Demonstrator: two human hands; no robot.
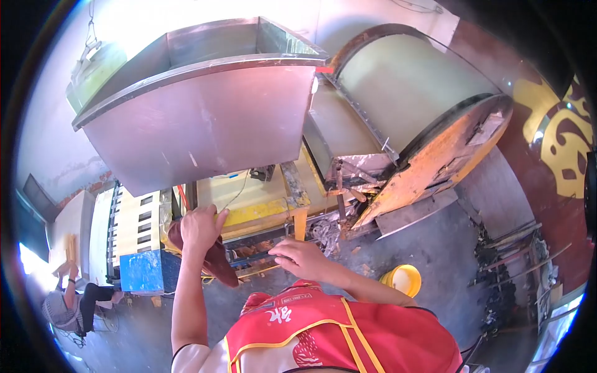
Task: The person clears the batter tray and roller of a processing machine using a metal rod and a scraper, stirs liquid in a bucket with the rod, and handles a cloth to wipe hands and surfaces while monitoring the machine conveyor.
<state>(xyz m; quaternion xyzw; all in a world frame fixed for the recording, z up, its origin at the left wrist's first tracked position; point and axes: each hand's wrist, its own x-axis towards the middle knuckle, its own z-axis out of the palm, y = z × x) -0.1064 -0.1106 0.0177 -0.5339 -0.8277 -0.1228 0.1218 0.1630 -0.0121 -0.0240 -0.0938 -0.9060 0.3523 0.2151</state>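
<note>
My left hand (198, 229) is closed on a dark red cloth (217, 264), which hangs down below it beside the yellow machine frame (255, 213). The cloth's upper part lies against the frame's left end, partly covered by the hand. To the right, my right hand (301, 258) is held in the air in front of the frame's lower bars, its fingers loosely bent and apart, with nothing seen in them. A large metal hopper (205, 121) stands above and beyond both hands.
A big drum (416, 87) with an orange end plate (435, 161) is at the right. A yellow bucket (404, 281) stands on the floor. A blue box (142, 271) is left of my left hand. Another person (65, 304) is at the far left.
</note>
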